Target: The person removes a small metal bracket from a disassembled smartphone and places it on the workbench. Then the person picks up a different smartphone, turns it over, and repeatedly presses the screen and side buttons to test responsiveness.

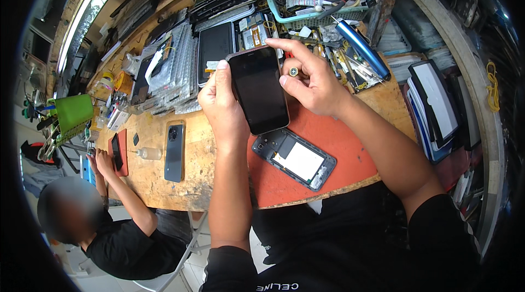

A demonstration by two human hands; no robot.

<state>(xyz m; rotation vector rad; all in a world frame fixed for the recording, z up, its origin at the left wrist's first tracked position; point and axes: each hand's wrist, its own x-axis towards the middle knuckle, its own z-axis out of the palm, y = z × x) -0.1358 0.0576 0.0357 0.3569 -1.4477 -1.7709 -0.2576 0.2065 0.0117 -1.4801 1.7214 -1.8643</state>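
A smartphone [260,90] with a dark, unlit screen is held up in front of me above the bench, slightly tilted. My left hand [223,107] grips its left edge, the thumb lying along the side and the other fingers hidden behind. At its upper right edge is my right hand [314,81], index fingertip at the top corner and thumb against the side; a ring shows on one curled finger. Under the smartphone, an opened phone body [295,159] with a white battery area lies face down on a red mat [350,149].
A dark phone [175,151] and a small bottle [149,153] lie left on the wooden bench [199,171]. A co-worker [131,237] sits there, hands by another phone. Behind are bubble-wrapped parts [174,67], a teal basket [317,15] of tools and a blue cylindrical tool [362,50].
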